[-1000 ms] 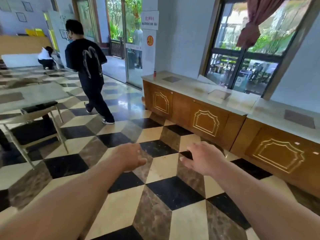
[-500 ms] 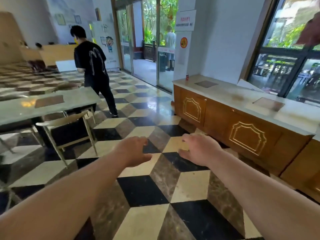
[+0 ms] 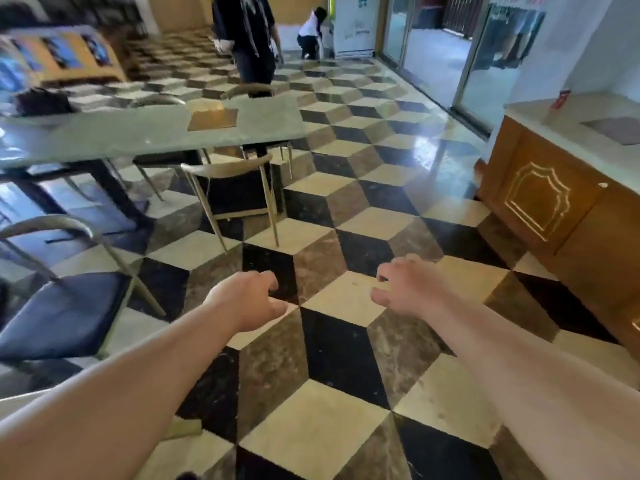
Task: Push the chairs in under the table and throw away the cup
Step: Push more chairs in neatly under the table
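Observation:
My left hand [image 3: 250, 299] and my right hand [image 3: 407, 289] reach out over the checkered floor, both holding nothing, fingers loosely curled and apart. Ahead on the left stands a grey-topped table [image 3: 104, 133]. A chair with a pale curved frame and dark seat [image 3: 232, 188] sits at the table's near right end, its back toward me, partly under the top. A second chair with a dark blue seat [image 3: 65, 306] stands at the left, pulled out from the table. Two more chairs [image 3: 247, 89] show behind the table. I see no cup on the table.
A wooden counter with a pale top [image 3: 554, 188] runs along the right, a small red can [image 3: 561, 98] on it. A person in black [image 3: 249, 36] stands beyond the table; another crouches [image 3: 311, 32] further back. Glass doors [image 3: 429, 46] are at the far right.
The view has swung left and down. The table and chairs now fill the left side and look closer; the counter has slid to the right edge. Both hands stay out in front, holding nothing.

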